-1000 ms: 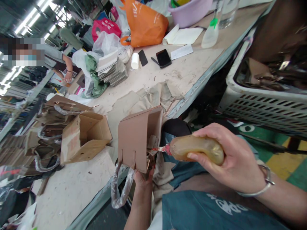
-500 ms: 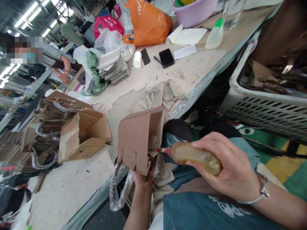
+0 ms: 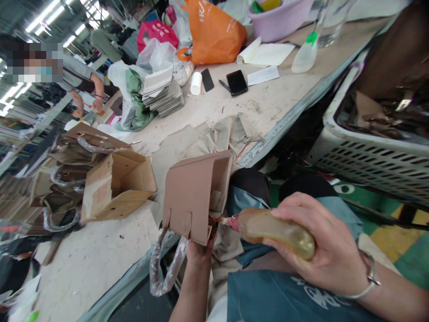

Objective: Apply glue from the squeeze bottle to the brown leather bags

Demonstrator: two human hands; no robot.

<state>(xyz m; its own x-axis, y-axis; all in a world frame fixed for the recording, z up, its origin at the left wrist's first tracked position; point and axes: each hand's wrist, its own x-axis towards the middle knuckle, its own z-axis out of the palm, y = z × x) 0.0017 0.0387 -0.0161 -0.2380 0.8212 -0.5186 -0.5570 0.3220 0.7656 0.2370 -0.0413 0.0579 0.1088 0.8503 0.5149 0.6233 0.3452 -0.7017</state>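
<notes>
A tan-brown handbag (image 3: 188, 195) lies tilted at the table's edge, its opening facing right and a plastic-wrapped handle (image 3: 164, 286) hanging down. My left hand (image 3: 200, 251) grips the bag from below near that opening; most of its fingers are hidden behind the bag. In my right hand (image 3: 321, 246) is a soft squeeze bottle (image 3: 276, 230) of yellowish liquid, fingers and thumb wrapped round it. The bottle's red, crusted nozzle (image 3: 226, 221) points left, and its tip is at the lower part of the bag's opening. Whether the tip touches the bag I cannot tell.
An open cardboard box (image 3: 117, 188) stands left of the bag, with several brown bags (image 3: 63, 179) beyond it. A white plastic crate (image 3: 368, 154) of brown pieces is at the right. Further back are a phone (image 3: 237, 83) and an orange bag (image 3: 214, 33). A co-worker (image 3: 80, 85) stands at the far left.
My right hand has moved slightly down with the squeeze bottle, and the nozzle tip is lower along the bag's opening. The handbag stays nearly in place. The co-worker's hands have shifted.
</notes>
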